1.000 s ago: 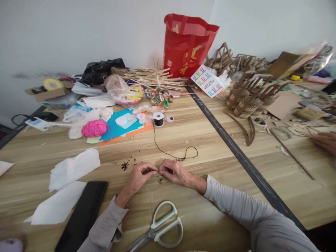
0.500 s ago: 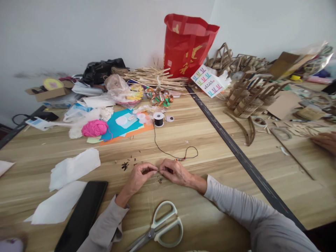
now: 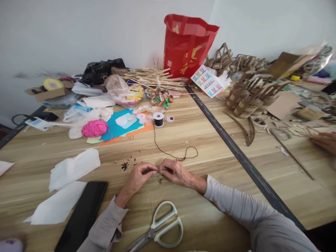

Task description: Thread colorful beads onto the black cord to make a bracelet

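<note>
My left hand (image 3: 141,177) and my right hand (image 3: 175,172) meet fingertip to fingertip just above the table, both closed in a pinch. A tiny dark thing shows between the fingertips, too small to name. A thin black cord (image 3: 163,152) comes from a spool (image 3: 158,119), makes a loop, and its part with small coloured beads (image 3: 180,159) runs in behind my right hand, which appears to pinch it. Several loose beads (image 3: 160,180) lie just below the fingertips. Short black pieces (image 3: 125,165) are scattered left of my left hand.
White-handled scissors (image 3: 160,229) lie near the front edge. A black phone-like slab (image 3: 82,213) and white paper pieces (image 3: 75,168) are at left. Behind are pink yarn (image 3: 94,128), coloured sheets and a red bag (image 3: 187,49). Small woven baskets (image 3: 246,105) and another person's hand (image 3: 325,141) are at right.
Almost nothing differs. Both hands keep their pinch in the same place, with only a slight shift at the fingertips.
</note>
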The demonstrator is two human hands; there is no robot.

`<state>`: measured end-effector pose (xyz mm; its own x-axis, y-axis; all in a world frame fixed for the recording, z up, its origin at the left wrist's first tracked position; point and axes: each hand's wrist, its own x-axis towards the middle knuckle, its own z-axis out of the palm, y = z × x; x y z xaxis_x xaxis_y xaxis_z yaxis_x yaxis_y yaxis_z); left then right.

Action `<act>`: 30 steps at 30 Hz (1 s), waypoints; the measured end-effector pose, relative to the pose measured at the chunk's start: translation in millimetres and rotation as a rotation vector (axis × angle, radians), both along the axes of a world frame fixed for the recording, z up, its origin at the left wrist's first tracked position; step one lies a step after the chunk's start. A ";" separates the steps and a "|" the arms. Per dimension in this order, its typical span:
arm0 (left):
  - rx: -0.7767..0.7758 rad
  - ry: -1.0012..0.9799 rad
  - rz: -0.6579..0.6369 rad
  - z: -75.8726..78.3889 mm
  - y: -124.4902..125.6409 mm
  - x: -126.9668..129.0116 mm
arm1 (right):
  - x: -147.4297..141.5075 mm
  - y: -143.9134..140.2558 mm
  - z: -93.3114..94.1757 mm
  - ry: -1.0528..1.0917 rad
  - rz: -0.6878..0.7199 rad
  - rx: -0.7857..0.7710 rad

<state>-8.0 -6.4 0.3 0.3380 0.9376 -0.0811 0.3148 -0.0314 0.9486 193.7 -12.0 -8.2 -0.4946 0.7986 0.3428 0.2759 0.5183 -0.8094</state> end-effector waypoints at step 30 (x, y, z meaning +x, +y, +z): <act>-0.025 -0.049 0.000 5.8 -1.3 6.7 | -0.7 -0.1 -4.5 0.027 -0.011 -0.103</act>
